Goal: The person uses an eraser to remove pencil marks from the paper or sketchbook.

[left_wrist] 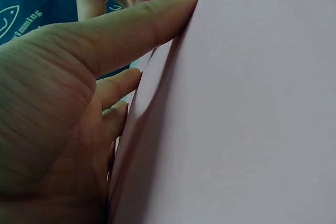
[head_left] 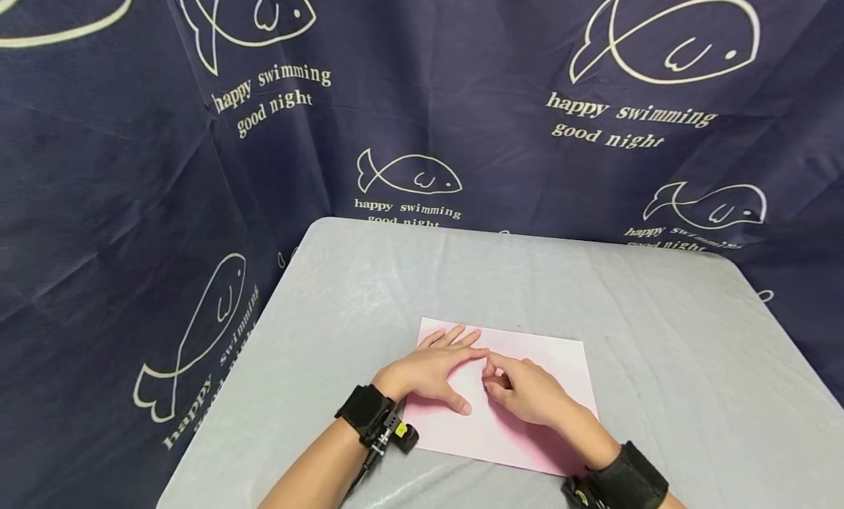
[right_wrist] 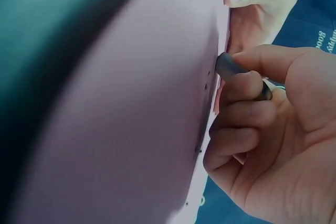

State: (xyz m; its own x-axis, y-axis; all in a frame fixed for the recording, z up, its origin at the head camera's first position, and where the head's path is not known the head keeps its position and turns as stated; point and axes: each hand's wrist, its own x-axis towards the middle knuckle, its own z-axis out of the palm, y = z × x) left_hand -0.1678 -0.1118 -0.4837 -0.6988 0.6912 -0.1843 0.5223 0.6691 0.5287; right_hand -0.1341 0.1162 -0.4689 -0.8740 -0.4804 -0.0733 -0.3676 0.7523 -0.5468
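as seen from the head camera, a pink sheet of paper lies flat on a grey table, directly beneath both hands. the left hand rests palm down on the sheet's left part, fingers straight and slightly spread, thumb pointing toward the other hand; the paper reaches beyond its fingertips and out past its thumb. the right hand lies just beside it on the sheet's middle, fingers curled inward, its fingertips meeting those of the left hand; what it grasps is hidden in this view. black wrist straps sit on both forearms, and a dark blue cloth with fish outlines hangs behind the table.

in the left wrist view, the left hand is extended, its thumb pressed lengthwise against the pink sheet of paper, which fills the field to the right of the thumb. further fingers touch the sheet's edge lower down. part of the other hand shows beyond the thumb tip.

in the right wrist view, the right hand is curled, its fingers pinching a small dark object whose end touches the pink sheet of paper. the object's identity cannot be told. the sheet lies immediately left of the knuckles. small dark dots mark the paper's surface near this contact. a finger of the other hand presses the sheet above.
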